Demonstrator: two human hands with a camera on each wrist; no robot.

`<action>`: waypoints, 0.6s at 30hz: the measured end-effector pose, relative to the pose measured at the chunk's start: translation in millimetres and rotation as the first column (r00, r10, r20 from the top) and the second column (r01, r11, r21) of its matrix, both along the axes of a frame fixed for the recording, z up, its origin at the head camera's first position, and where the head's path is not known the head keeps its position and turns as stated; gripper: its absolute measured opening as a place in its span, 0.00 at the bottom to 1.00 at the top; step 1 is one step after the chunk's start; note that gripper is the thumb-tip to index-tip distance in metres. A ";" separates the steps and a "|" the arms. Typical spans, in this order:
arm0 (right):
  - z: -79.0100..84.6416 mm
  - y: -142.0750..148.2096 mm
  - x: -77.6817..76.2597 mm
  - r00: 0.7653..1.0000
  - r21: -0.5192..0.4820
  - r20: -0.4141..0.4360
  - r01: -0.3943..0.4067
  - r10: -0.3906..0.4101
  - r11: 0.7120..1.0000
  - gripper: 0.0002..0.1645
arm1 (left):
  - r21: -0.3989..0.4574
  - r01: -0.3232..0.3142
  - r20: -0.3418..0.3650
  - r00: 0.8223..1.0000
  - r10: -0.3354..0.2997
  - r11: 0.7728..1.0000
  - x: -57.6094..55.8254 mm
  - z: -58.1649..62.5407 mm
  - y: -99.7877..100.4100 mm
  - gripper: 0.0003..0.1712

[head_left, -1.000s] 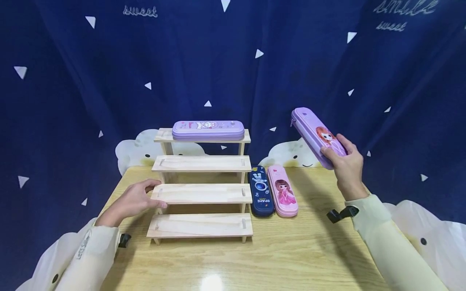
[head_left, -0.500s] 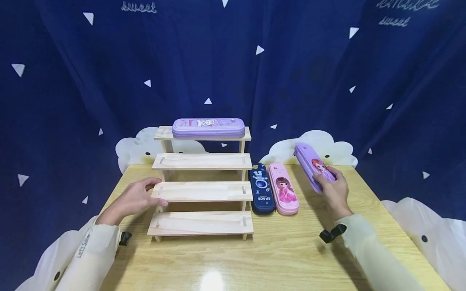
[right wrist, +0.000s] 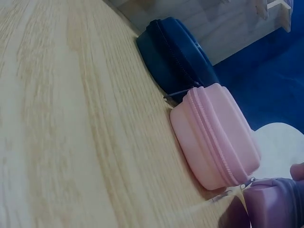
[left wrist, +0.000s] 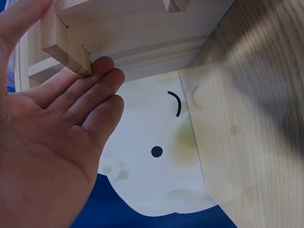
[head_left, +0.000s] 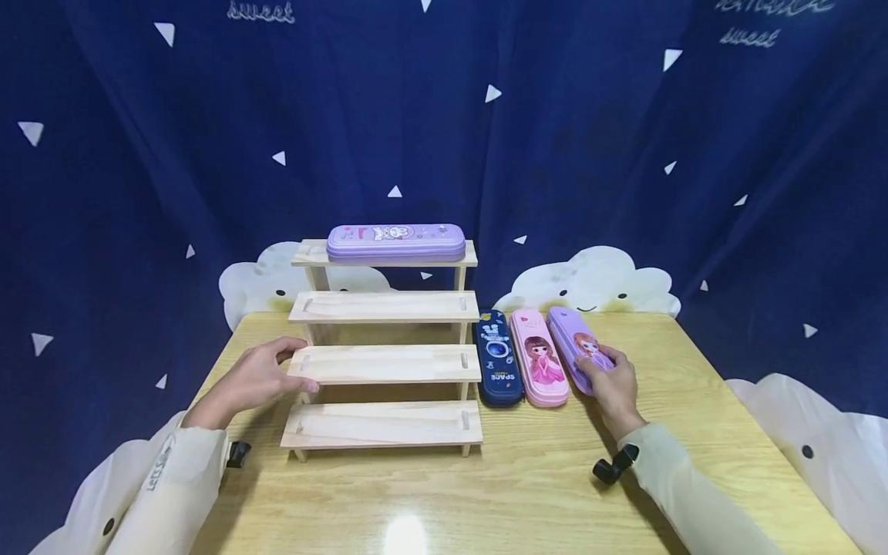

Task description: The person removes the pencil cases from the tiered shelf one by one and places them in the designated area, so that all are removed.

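My right hand (head_left: 615, 391) grips the near end of a purple pencil case (head_left: 570, 331) with a red-haired doll print. The case slants beside a pink pencil case (head_left: 537, 351), close over the tabletop. Further left lies a navy space-print pencil case (head_left: 497, 362), next to a stepped wooden rack (head_left: 385, 307). With thumb in front and fingers behind, my left hand (head_left: 253, 381) holds the rack's left end at its second-lowest board. On the top board rests a lilac pencil case (head_left: 395, 242) with a rabbit print. The right wrist view shows the purple case (right wrist: 273, 206) only partly.
A wood-grain table (head_left: 388, 505) carries everything. Behind it hangs a dark blue curtain (head_left: 388, 100) with white triangles and clouds. The rack's lower boards (head_left: 381, 425) bear nothing. A black wrist strap (head_left: 616, 465) sits at my right sleeve.
My right hand has brought the purple doll-print case down and to the left, from the air to beside the pink one. My left hand keeps its hold on the rack.
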State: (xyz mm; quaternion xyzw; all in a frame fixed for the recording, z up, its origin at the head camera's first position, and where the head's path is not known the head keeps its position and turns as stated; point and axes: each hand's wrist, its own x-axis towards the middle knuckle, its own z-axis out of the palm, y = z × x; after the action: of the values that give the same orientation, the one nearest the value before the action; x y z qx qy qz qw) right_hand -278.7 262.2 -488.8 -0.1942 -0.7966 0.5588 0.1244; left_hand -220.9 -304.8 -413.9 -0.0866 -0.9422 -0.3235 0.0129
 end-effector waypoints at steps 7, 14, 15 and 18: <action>-5.3 -3.5 0.7 0.999 -0.056 0.022 -0.033 0.034 0.998 0.46 | -0.005 -0.005 0.003 1.000 0.005 1.000 -0.7 0.2 -0.6 0.47; -11.7 -5.7 2.6 0.998 -0.002 0.012 -0.060 0.060 0.998 0.49 | -0.002 -0.010 0.013 1.000 0.010 1.000 -1.2 1.0 0.2 0.48; -12.4 -5.6 3.1 0.998 0.003 0.010 -0.062 0.062 0.998 0.50 | -0.001 -0.009 0.012 1.000 0.009 1.000 -1.0 0.9 0.2 0.48; -13.0 -5.1 3.9 0.998 0.002 0.006 -0.068 0.068 0.998 0.51 | 0.000 -0.007 0.011 1.000 0.007 1.000 -1.0 0.9 0.2 0.48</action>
State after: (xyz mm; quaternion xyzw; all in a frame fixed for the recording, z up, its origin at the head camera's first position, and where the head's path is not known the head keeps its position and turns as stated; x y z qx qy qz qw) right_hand -274.8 257.0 -501.8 -0.1687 -0.8036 0.5613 0.1033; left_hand -221.9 -304.6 -413.1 -0.0814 -0.9426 -0.3238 0.0089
